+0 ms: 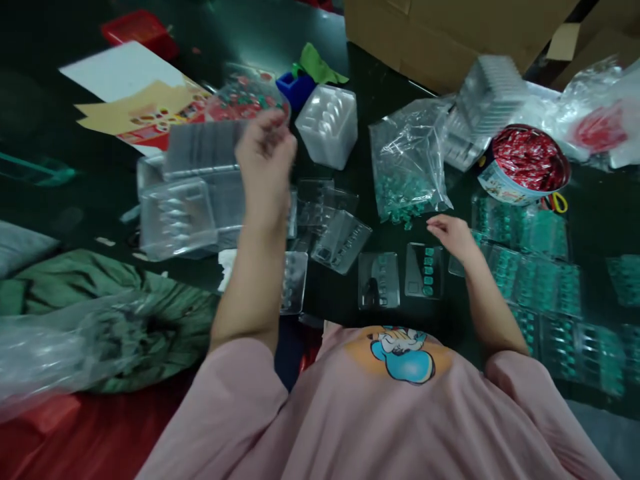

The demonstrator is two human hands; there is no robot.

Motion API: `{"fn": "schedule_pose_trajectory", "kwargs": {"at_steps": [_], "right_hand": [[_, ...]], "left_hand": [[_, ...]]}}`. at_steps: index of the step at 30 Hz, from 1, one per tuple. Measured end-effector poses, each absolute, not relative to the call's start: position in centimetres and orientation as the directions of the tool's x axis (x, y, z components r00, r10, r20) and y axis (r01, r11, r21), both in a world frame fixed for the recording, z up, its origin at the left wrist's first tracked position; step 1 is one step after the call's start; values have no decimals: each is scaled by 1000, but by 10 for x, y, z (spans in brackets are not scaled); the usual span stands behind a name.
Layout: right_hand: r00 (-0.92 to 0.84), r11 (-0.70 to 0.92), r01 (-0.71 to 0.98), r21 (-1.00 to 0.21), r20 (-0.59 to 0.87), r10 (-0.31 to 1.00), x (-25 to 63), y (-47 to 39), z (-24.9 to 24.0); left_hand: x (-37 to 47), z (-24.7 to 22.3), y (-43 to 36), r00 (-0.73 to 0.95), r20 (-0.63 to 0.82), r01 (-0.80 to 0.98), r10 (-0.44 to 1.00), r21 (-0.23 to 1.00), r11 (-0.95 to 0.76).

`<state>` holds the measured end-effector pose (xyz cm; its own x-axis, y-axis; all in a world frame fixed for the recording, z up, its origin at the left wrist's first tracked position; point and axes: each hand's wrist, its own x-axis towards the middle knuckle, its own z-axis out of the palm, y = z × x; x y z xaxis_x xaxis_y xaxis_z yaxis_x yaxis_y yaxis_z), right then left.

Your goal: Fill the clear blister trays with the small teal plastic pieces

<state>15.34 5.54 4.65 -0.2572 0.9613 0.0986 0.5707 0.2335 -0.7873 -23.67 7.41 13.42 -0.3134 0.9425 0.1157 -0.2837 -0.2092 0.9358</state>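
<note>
My left hand (267,143) is raised over stacked clear plastic trays (203,150), beside a container of red and green pieces (245,100). Its fingers are curled and slightly blurred; what they hold, if anything, I cannot make out. Low over the table, my right hand (450,233) has its fingertips pinched together, just below a clear bag of small green pieces (407,190). Anything between those fingertips is too small to name. Under it lies a clear blister tray (424,270) with a column of green pieces. Left of that is another clear tray (379,280), its slots mostly colourless.
Loose clear trays (343,241) overlap mid-table. Rows of trays with green pieces (545,287) cover the right side. A round tin of red wrapped pieces (530,160) stands near yellow-handled scissors (557,202). Behind is a cardboard box (450,40); green cloth (105,287) lies left.
</note>
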Motion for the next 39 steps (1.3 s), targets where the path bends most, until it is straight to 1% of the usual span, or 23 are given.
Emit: {"fn": "schedule_pose_trajectory", "kwargs": {"at_steps": [1, 2, 3, 6, 8, 10, 12, 14, 16, 17, 18, 20, 22, 25, 29, 31, 36, 39], "right_hand": [[-252, 207, 632, -747, 55, 966, 153, 56, 33], [-245, 194, 682, -705, 31, 969, 148, 58, 22], [-240, 190, 717, -671, 19, 971, 142, 61, 13], [-245, 191, 782, -593, -11, 969, 117, 72, 0], [-247, 199, 821, -535, -18, 969, 106, 76, -2], [-247, 205, 840, -502, -17, 969, 101, 76, -3], [-238, 188, 820, -541, -24, 971, 102, 72, -4], [-217, 137, 731, -668, -37, 975, 105, 65, -3], [-223, 76, 533, -843, -53, 973, 105, 55, 0], [-240, 43, 403, -914, -60, 969, 104, 50, 2], [-263, 10, 274, -962, -65, 963, 103, 43, 5], [-308, -52, 84, -995, -75, 948, 98, 31, 12], [-332, -91, 3, -996, -87, 939, 93, 21, 19], [-343, -104, -15, -994, -93, 935, 88, 10, 29], [-351, -95, -24, -995, -81, 933, 85, 4, 33], [-347, -74, -4, -997, -68, 935, 84, 2, 33], [-305, 100, 191, -977, 37, 951, 81, -4, 37], [-313, 227, 302, -926, 129, 941, 81, -9, 45]], "left_hand": [[-213, 126, 61, -381, 286, -129, 879, 925, -356], [-190, 117, 49, -329, 340, -52, 881, 925, -376], [-169, 107, 38, -278, 345, -26, 896, 930, -366], [-124, 75, 13, -164, 219, -32, 962, 973, -227], [-108, 54, 0, -123, 146, -20, 982, 988, -150], [-101, 37, -9, -112, 90, 3, 990, 996, -90], [-97, 23, -16, -118, 10, 7, 993, 1000, -9], [-93, 15, -20, -120, -82, -48, 989, 996, 76], [-89, 12, -20, -114, -159, -153, 981, 978, 140], [-86, 12, -20, -109, -186, -205, 976, 965, 161], [-84, 13, -19, -100, -208, -249, 973, 952, 178], [-79, 16, -19, -72, -224, -304, 972, 933, 192], [-76, 20, -20, -39, -213, -330, 976, 925, 189], [-73, 23, -22, -46, -209, -333, 977, 925, 183], [-75, 23, -27, -71, -272, -295, 960, 925, 241], [-75, 24, -29, -80, -269, -283, 960, 929, 237], [-75, 30, -34, -129, -173, -269, 976, 954, 134], [-76, 31, -34, -124, -193, -255, 973, 954, 157]]}}
